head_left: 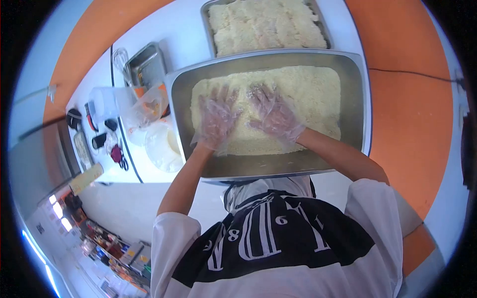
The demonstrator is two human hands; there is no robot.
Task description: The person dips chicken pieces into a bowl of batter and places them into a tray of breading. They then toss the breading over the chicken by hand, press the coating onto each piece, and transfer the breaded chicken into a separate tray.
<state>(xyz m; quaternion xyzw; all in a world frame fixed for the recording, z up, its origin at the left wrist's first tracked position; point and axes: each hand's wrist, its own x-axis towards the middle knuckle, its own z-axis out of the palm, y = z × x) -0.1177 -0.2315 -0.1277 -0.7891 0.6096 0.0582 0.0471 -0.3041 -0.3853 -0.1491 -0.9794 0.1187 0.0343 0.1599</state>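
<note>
A deep metal tray (355, 99) stands in front of me, its floor spread with pale yellow breadcrumbs (313, 94). My left hand (217, 116), in a clear plastic glove, lies on the crumbs at the left with its fingers spread. Right of it, my gloved right hand (274, 111) rests on the crumbs too, its fingers stretched toward the far side. Crumbs cling to the fingertips of the right hand. Whatever may lie under the crumbs is hidden.
Behind the deep tray is a second tray (211, 37) holding crumb-coated pieces (266, 25). To the left are a small metal pan (149, 64), a whisk (121, 62), a plastic bag (144, 107) and a translucent tub (161, 146). A cable (412, 73) runs along the orange wall.
</note>
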